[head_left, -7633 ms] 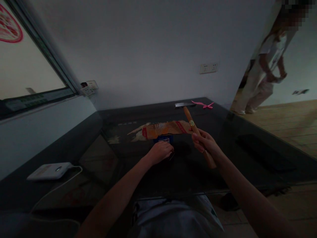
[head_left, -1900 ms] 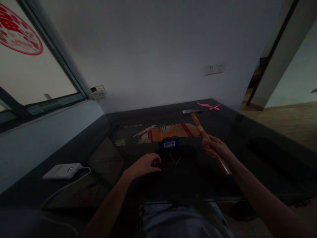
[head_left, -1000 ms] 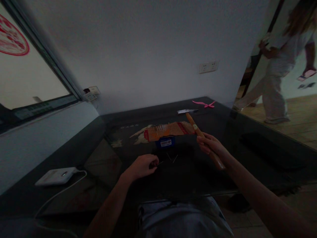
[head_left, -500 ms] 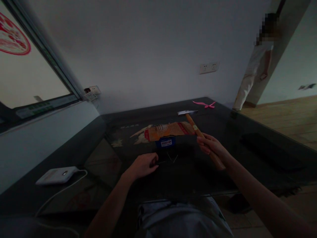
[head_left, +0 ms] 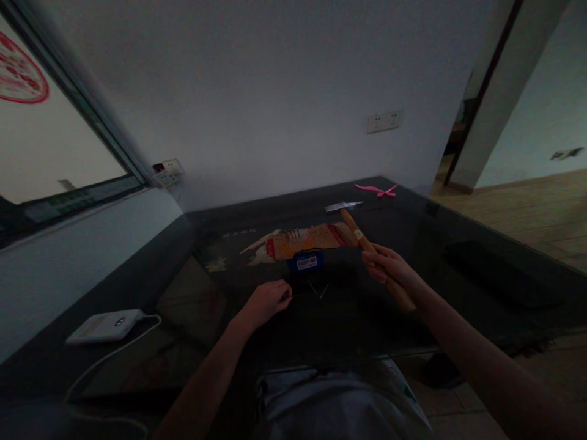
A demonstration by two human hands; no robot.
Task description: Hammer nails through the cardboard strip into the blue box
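Observation:
My right hand point(head_left: 389, 267) is closed around the wooden handle of a hammer point(head_left: 364, 239), its metal head pointing away from me above the table. My left hand point(head_left: 270, 297) rests low over the dark tabletop, fingers pinched on a thin nail point(head_left: 295, 296) that pokes out to the right. Two more nails point(head_left: 324, 291) lie just right of it. Beyond them, an orange and red printed piece of cardboard point(head_left: 305, 241) sits on or against a blue box point(head_left: 307, 261) with a white label. Several thin dark upright lines, perhaps nails, show on the cardboard's left half.
A white device point(head_left: 105, 326) with a white cable lies at the left of the dark table point(head_left: 257, 211). A pink ribbon point(head_left: 380, 191) is at the far edge. A flat black object point(head_left: 499, 275) lies at the right. Wall sockets point(head_left: 384, 121) are behind.
My left fingers have closed on the nail that lay beside them. The hammer stays in my right hand, nearly still. A person at the far right has gone out of view.

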